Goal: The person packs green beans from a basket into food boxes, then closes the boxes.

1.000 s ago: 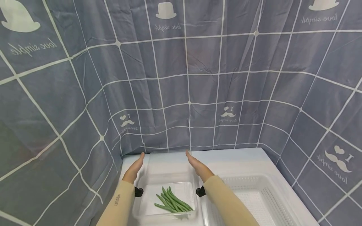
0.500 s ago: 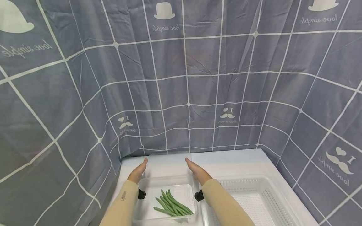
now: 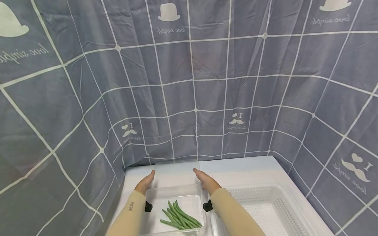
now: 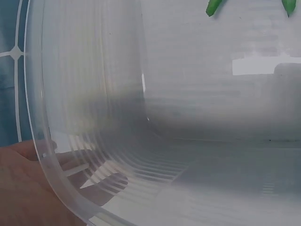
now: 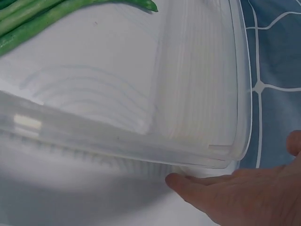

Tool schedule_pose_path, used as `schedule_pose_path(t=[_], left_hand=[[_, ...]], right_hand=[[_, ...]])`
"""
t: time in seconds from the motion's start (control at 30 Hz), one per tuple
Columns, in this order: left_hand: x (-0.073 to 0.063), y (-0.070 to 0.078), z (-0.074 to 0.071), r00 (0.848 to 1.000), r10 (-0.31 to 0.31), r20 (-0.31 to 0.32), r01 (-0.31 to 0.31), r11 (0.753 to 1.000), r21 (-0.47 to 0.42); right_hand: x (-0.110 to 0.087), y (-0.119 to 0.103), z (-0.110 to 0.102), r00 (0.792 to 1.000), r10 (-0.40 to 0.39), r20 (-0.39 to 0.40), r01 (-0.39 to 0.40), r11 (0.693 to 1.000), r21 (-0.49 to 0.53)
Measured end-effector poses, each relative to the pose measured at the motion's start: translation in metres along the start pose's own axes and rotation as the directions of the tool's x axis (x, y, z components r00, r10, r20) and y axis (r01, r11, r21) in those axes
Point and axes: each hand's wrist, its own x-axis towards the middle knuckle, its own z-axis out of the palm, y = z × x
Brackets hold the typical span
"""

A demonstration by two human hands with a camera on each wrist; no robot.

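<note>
A clear plastic box (image 3: 202,196) stands on the white table with a small bunch of green beans (image 3: 181,216) lying on its bottom. My left hand (image 3: 144,183) is at the far left corner of the box, its fingers (image 4: 106,188) showing through the clear wall below the rim. At the opposite side, my right hand (image 3: 207,182) lies along the far right corner, fingers extended and a fingertip (image 5: 176,182) right at the outer wall. Both thumbs point away from me. Bean ends also appear at the top of both wrist views.
A white perforated basket (image 3: 284,196) stands to the right, close beside the box. Behind the box lies a flat clear plastic piece (image 3: 177,165), close to the grey checked curtain (image 3: 212,95) that encloses the table's back and sides.
My left hand has come inward to the right, closer to the box. The right hand shifts only slightly. Everything sits a little lower in the head view as the camera tilts.
</note>
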Motion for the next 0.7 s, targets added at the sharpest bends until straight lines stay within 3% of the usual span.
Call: schedule_pose_path(t=[0.27, 0.37, 0.53, 0.7], left_hand=[[-0.001, 0.007, 0.005, 0.999, -0.019, -0.041, 0.021, 0.998, 0.051], [-0.002, 0.008, 0.002, 0.999, -0.019, -0.038, 0.021, 0.998, 0.061], [-0.001, 0.007, -0.001, 1.0, -0.003, -0.027, 0.004, 0.998, 0.06], [0.0, 0.009, -0.001, 1.0, 0.016, -0.009, -0.015, 0.998, 0.065]], right_hand=[[0.005, 0.0, 0.002, 0.999, 0.014, -0.031, -0.015, 1.0, -0.005], [0.005, -0.002, 0.005, 0.998, 0.021, -0.053, -0.022, 1.0, -0.02], [0.017, 0.001, 0.005, 0.992, 0.052, -0.115, -0.048, 0.998, 0.035], [0.021, 0.001, 0.005, 0.983, 0.032, -0.183, -0.021, 0.998, 0.062]])
